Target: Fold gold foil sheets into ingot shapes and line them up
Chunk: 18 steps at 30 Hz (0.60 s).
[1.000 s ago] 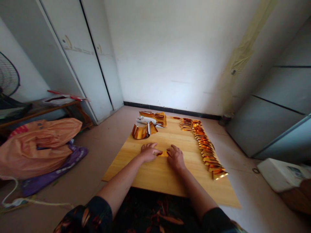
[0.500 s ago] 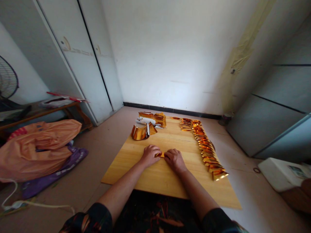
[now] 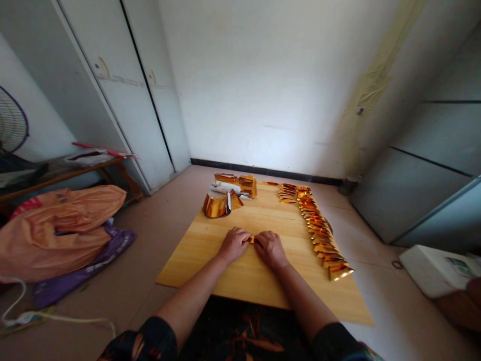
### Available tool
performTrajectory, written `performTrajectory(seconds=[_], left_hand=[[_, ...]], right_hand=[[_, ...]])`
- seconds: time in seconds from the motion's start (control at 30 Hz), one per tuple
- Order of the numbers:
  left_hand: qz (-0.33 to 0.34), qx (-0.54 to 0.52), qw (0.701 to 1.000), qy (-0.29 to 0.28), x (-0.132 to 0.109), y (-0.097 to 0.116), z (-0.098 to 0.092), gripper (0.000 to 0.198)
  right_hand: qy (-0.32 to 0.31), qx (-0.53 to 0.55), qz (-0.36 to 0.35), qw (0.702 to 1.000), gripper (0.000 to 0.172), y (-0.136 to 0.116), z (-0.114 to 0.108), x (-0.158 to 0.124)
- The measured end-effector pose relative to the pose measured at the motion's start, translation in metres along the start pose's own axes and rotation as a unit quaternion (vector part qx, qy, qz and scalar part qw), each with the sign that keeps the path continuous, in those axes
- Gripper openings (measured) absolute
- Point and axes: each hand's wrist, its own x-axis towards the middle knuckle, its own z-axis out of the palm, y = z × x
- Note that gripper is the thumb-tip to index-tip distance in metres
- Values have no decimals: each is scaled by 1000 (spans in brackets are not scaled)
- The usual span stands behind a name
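"Gold foil makes only a small gleam between the hands now. What has changed?"

"A second ago the hands sit further apart, with a longer strip showing. Now the left hand and the right hand nearly meet, and less of it is visible. I'd judge that the work has gone from holding the ends to closing the piece up."

"Where does it lie against the fingers?"

"Right in the narrow gap, low on the wooden board. The left fingertips grasp its left end, the right fingers curl over its right end. (Both thumbs are mostly hidden, so how firmly each pinches I can't really tell.)"

"And the other gold things?"

"They stay put: folded pieces in a line along the board's right side, well apart from the hands, and a curled sheet beyond the left hand."
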Motion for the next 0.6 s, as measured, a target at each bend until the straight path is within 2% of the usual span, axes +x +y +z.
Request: performTrajectory(seconds=[0.23, 0.6], left_hand=[[-5, -19, 1000, 23, -1, 0, 4, 37], [-45, -17, 999, 10, 0, 7, 4, 46]], right_hand=[[3, 11, 19, 1000, 16, 0, 2, 2], [6, 4, 22, 1000, 14, 3, 3, 3]])
